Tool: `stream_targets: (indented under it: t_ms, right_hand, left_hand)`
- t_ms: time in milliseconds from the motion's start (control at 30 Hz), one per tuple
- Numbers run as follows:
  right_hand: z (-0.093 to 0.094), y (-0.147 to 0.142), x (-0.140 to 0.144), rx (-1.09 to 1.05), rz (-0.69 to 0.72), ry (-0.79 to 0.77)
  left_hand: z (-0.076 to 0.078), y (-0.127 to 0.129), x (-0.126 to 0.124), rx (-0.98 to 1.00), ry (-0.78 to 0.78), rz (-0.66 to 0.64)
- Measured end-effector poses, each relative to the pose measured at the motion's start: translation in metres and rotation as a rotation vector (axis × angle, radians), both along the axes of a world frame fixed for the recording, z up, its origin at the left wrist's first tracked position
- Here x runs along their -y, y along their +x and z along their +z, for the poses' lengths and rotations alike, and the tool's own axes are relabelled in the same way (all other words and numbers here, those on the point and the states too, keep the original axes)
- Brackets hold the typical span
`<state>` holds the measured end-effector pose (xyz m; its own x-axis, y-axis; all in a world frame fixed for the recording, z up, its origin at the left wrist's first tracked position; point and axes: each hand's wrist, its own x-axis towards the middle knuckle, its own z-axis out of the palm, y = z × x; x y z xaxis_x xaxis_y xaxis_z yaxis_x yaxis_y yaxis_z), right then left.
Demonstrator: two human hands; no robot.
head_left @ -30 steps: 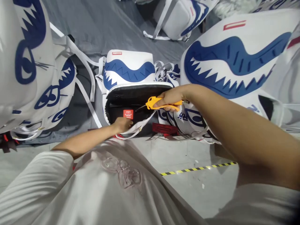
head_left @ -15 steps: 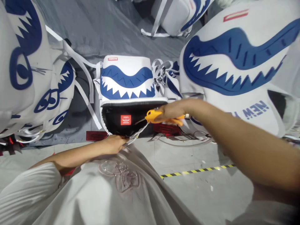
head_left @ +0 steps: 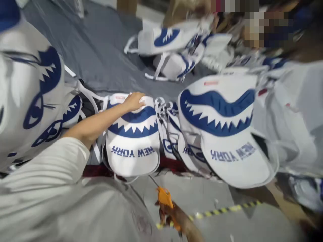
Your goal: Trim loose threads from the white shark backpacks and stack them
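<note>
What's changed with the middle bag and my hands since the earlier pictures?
Your left hand moved from the mouth's near edge to the far end of the middle bag, whose dark inside is now covered, with NEW YORK showing. Your right hand drew the orange tool back towards you, still gripped. Large bags remain either side.

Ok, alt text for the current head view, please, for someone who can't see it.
A person's left hand lies on a white backpack with a blue toothed mouth; the right hand, lower in view, holds an orange tool. Similar bags stand on both sides.
</note>
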<state>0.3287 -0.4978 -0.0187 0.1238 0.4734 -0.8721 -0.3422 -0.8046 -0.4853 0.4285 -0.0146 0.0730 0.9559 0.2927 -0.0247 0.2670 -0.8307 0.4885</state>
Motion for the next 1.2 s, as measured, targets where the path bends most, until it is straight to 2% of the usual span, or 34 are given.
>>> stream_targets:
  t_ms: [67, 133, 167, 200, 233, 300, 333, 400, 467, 567, 633, 700, 833, 967, 1100, 1200]
  right_hand:
    - [0.005, -0.007, -0.021, -0.006, 0.001, 0.012]
    - [0.012, -0.001, -0.043, -0.021, 0.008, 0.069]
    - [0.016, 0.005, -0.052, -0.018, 0.0, 0.094]
    - [0.021, 0.011, -0.059, -0.001, -0.008, 0.122]
    - [0.026, 0.016, -0.065, 0.027, -0.006, 0.151]
    - [0.037, 0.026, -0.073, 0.139, 0.009, 0.17]
    - [0.042, 0.03, -0.077, 0.22, 0.031, 0.156]
    - [0.051, 0.038, -0.088, 0.408, 0.125, 0.055]
    - [0.059, 0.047, -0.103, 0.6, 0.297, -0.067]
    - [0.068, 0.058, -0.128, 0.846, 0.603, -0.152]
    - [0.072, 0.063, -0.144, 0.903, 0.746, -0.112]
    - [0.074, 0.066, -0.158, 0.848, 0.798, -0.054]
    - [0.074, 0.074, -0.18, 0.607, 0.69, -0.07]
    - [0.074, 0.087, -0.187, 0.424, 0.502, -0.139]
    - [0.067, 0.102, -0.178, 0.371, 0.383, -0.118]
    - [0.06, 0.111, -0.169, 0.327, 0.24, -0.098]
  left_hand:
    - [0.0, -0.028, 0.044, -0.032, -0.118, -0.333]
    - [0.001, -0.076, 0.09, -0.212, -0.189, -0.717]
    - [0.001, -0.104, 0.109, -0.328, -0.159, -0.835]
    - [0.0, -0.129, 0.123, -0.428, -0.064, -0.844]
    - [-0.003, -0.151, 0.131, -0.506, 0.026, -0.796]
    - [-0.007, -0.177, 0.13, -0.607, 0.136, -0.57]
    - [-0.006, -0.181, 0.122, -0.605, 0.15, -0.422]
    - [0.003, -0.173, 0.096, -0.477, 0.126, -0.14]
    - [0.016, -0.158, 0.068, -0.254, 0.078, 0.036]
    - [0.026, -0.143, 0.044, -0.046, -0.063, 0.094]
    - [0.021, -0.14, 0.039, 0.001, -0.172, 0.1]
    - [0.01, -0.141, 0.036, 0.037, -0.258, 0.125]
    - [-0.005, -0.141, 0.028, 0.061, -0.346, 0.185]
    - [0.001, -0.135, 0.026, 0.036, -0.357, 0.183]
    - [0.009, -0.13, 0.028, 0.01, -0.339, 0.163]
    - [0.009, -0.124, 0.023, 0.016, -0.324, 0.172]
